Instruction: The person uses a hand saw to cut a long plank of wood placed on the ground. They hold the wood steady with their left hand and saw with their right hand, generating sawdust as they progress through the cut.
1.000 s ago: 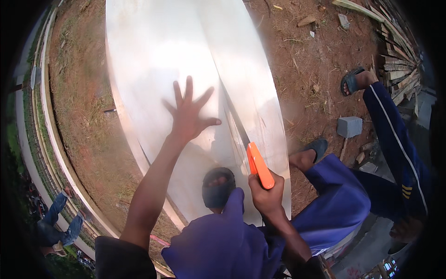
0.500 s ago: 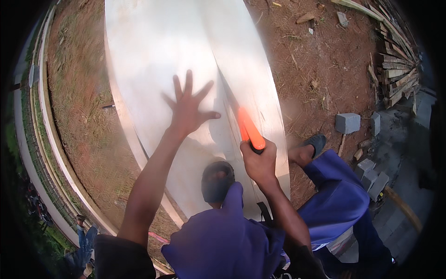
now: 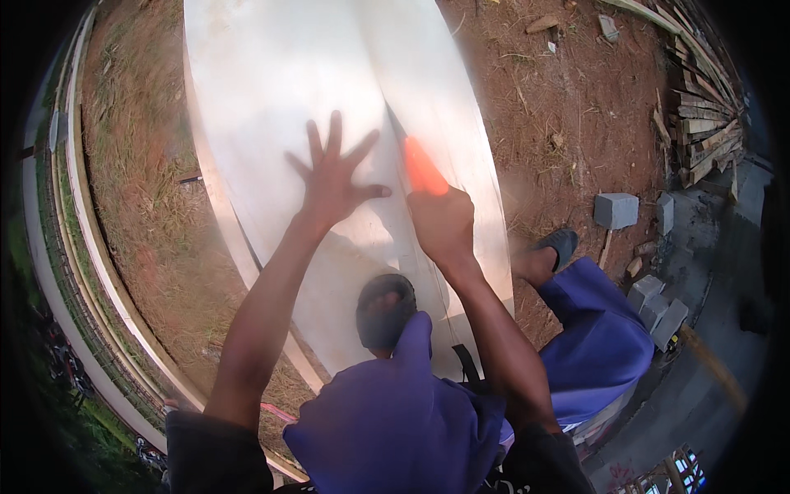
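Note:
A long pale wooden sheet (image 3: 271, 74), probably plywood, stretches away in front of me. My left hand (image 3: 333, 185) presses on it, flat, with the fingers spread. Right of it, my right hand (image 3: 444, 224) is wrapped round the handle of a handsaw (image 3: 425, 167) with an orange body. Its thin grey blade seems to lie along a long slit in the sheet; motion blur and my hand hide most of the saw. One dark shoe (image 3: 384, 311) of mine rests on the sheet, nearer than both hands.
My other foot, in a dark sandal (image 3: 561, 247), stands on the earth right of the sheet. Grey blocks (image 3: 615, 211) lie farther right, below a stack of timber (image 3: 704, 136). Dry grass (image 3: 140, 189) and long curved-looking rails (image 3: 103, 255) run along the left.
My right hand has pushed forward and slightly left along the slit, with the handsaw in it. The left hand stays spread on the sheet. Someone at the lower left has left the view.

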`<action>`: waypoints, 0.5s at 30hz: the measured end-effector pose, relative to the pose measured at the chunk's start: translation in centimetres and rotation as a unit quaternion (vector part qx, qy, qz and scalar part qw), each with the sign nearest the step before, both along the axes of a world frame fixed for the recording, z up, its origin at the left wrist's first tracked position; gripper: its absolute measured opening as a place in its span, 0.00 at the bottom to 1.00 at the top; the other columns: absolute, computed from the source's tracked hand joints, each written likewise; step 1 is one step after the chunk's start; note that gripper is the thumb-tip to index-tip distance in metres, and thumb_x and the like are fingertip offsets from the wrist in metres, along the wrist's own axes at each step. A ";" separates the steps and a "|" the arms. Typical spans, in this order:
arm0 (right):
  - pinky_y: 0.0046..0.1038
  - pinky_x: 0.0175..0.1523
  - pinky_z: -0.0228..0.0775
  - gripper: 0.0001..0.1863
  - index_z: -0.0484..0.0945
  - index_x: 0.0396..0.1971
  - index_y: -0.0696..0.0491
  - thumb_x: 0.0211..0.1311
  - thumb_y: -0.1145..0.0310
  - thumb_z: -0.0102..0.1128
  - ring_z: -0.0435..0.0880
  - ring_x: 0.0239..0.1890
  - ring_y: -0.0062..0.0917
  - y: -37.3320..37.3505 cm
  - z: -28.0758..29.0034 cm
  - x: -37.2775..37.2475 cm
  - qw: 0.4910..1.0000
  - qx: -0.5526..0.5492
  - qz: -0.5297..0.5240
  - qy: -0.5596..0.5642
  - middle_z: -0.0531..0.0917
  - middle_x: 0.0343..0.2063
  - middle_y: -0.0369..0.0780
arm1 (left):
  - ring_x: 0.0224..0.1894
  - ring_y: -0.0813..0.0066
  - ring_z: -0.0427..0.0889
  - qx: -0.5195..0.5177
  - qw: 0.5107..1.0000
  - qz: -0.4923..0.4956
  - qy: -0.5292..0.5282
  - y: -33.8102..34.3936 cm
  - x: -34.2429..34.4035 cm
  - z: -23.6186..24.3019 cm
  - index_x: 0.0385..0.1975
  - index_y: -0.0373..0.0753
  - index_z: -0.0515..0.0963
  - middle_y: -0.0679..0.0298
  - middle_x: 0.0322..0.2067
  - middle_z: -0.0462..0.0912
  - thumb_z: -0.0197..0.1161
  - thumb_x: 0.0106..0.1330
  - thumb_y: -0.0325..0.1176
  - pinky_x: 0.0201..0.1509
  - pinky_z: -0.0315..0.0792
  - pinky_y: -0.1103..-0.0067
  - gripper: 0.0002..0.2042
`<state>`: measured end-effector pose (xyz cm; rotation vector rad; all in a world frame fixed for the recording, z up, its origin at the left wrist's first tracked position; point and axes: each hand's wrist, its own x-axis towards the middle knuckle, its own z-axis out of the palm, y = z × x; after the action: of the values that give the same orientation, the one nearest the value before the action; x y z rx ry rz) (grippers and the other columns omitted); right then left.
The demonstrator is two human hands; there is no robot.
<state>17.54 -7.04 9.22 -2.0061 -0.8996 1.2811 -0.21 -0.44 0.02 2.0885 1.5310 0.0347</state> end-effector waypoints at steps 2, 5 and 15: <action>0.27 0.27 0.61 0.11 0.75 0.23 0.63 0.63 0.73 0.61 0.66 0.21 0.13 -6.5 2.7 0.6 0.999 -0.042 -0.031 0.013 0.73 0.15 0.33 | 0.81 0.34 0.23 -0.003 1.000 0.005 0.011 0.5 -0.6 0.4 0.74 0.65 0.68 0.49 0.82 0.35 0.76 0.45 0.68 0.66 0.24 0.20 0.51; 0.22 0.30 0.71 0.06 0.80 0.27 0.64 0.62 0.77 0.65 0.75 0.24 0.11 -17.1 10.4 2.3 0.998 -0.056 -0.021 -0.020 0.78 0.17 0.34 | 0.81 0.31 0.26 0.009 1.000 -0.001 0.015 0.0 -0.3 0.4 0.74 0.65 0.68 0.48 0.82 0.37 0.76 0.47 0.68 0.65 0.28 0.19 0.49; 0.33 0.28 0.67 0.14 0.78 0.26 0.66 0.62 0.68 0.64 0.73 0.20 0.20 -0.7 -0.3 0.4 0.999 -0.037 -0.011 0.013 0.79 0.16 0.44 | 0.80 0.31 0.23 -0.006 1.000 -0.017 0.022 0.1 0.6 -0.1 0.76 0.64 0.65 0.47 0.82 0.35 0.77 0.48 0.66 0.65 0.26 0.20 0.51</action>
<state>17.90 -7.74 8.96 -2.0448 -0.8260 1.3426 0.40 -0.34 -0.07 2.1177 1.5179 -0.0323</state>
